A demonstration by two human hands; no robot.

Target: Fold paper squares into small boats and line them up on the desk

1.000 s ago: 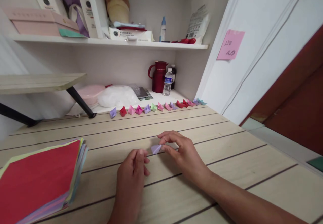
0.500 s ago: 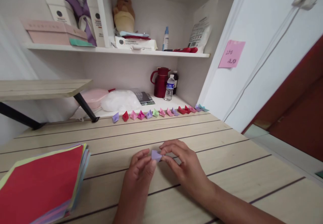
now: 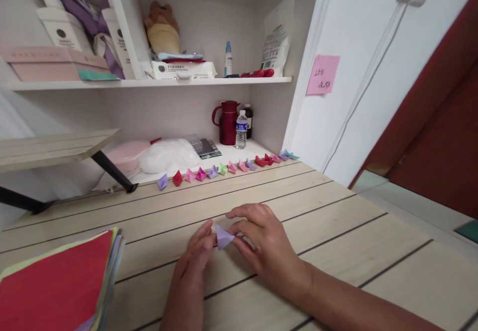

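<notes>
A small lilac folded paper piece (image 3: 224, 238), triangular in outline, is held between my two hands just above the table. My right hand (image 3: 267, 241) pinches its right tip between thumb and fingers, the index finger arched above. My left hand (image 3: 192, 259) is at its left edge, thumb and fingertips against the paper; how firmly they grip is hard to see. Farther back, a row of small folded paper boats (image 3: 200, 174) in red, pink, lilac, green and blue lines the table's rear edge. A stack of coloured paper (image 3: 52, 281), red on top, lies left of my hands.
Behind the slatted table (image 3: 336, 251) stand a dark red jug (image 3: 228, 124) and a water bottle (image 3: 241, 131). A plastic bag (image 3: 170, 156) lies left of them. A raised wooden stand (image 3: 56, 147) with black legs is at the left.
The view has shifted, so the scene sits farther left. The lilac paper has turned and shows a larger face. My left thumb has slid back from its front to its left edge.
</notes>
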